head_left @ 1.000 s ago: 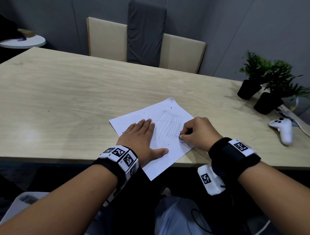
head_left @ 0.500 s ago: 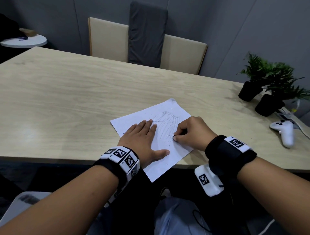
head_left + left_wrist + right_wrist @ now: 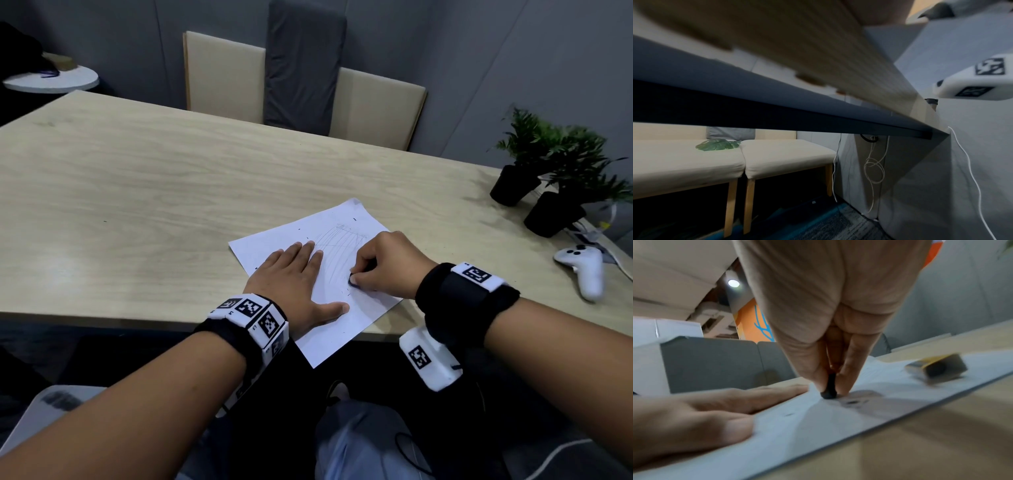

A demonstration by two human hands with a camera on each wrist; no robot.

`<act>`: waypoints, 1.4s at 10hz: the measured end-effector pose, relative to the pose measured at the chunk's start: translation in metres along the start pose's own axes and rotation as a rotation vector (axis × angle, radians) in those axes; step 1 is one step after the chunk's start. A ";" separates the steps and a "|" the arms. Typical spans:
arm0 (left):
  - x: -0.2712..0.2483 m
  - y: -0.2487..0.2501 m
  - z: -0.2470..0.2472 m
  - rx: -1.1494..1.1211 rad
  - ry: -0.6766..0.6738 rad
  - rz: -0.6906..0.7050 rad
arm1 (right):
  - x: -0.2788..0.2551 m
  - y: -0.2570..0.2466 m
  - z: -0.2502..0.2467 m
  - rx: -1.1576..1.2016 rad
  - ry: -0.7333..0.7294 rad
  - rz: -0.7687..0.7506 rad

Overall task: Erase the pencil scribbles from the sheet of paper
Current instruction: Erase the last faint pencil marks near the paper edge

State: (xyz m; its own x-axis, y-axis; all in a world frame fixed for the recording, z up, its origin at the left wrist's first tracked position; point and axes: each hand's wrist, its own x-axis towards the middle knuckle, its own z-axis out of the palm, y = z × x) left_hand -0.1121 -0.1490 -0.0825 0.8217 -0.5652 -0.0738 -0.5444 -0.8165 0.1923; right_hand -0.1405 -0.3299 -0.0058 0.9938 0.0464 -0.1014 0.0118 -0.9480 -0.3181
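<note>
We see the sheet of paper (image 3: 356, 308) lying askew at the near edge of the wooden table (image 3: 137, 205), right of its middle, with its nearest corner hanging over that edge. Faint pencil scribbles (image 3: 337, 250) run in curved lines across the far half of the sheet. Our left hand (image 3: 294, 284) lies flat on the paper's left part, fingers straight and together, thumb spread toward the near edge, holding nothing. Our right hand (image 3: 387, 263) is curled, and its thumb and fingertips (image 3: 846, 382) pinch a small dark eraser (image 3: 829, 391) whose tip touches the paper just below the scribbles. In the right wrist view a blurred grey and yellow block (image 3: 937, 368) rests on the sheet beyond the eraser; we cannot tell what it is. Near the table's right edge lie a white game controller (image 3: 582, 270) and 2 potted plants (image 3: 548, 171) in black pots.
</note>
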 end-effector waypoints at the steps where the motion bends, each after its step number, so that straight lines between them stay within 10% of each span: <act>1: -0.001 0.000 -0.001 0.004 0.004 0.001 | 0.011 0.013 -0.007 -0.040 0.077 0.084; 14: -0.001 0.000 0.000 0.004 0.007 -0.003 | -0.008 -0.001 0.002 0.029 -0.021 -0.045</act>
State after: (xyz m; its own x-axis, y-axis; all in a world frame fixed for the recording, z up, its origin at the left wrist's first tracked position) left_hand -0.1128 -0.1488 -0.0821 0.8246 -0.5618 -0.0674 -0.5424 -0.8188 0.1880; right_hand -0.1484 -0.3283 -0.0068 0.9898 0.0959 -0.1058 0.0532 -0.9353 -0.3499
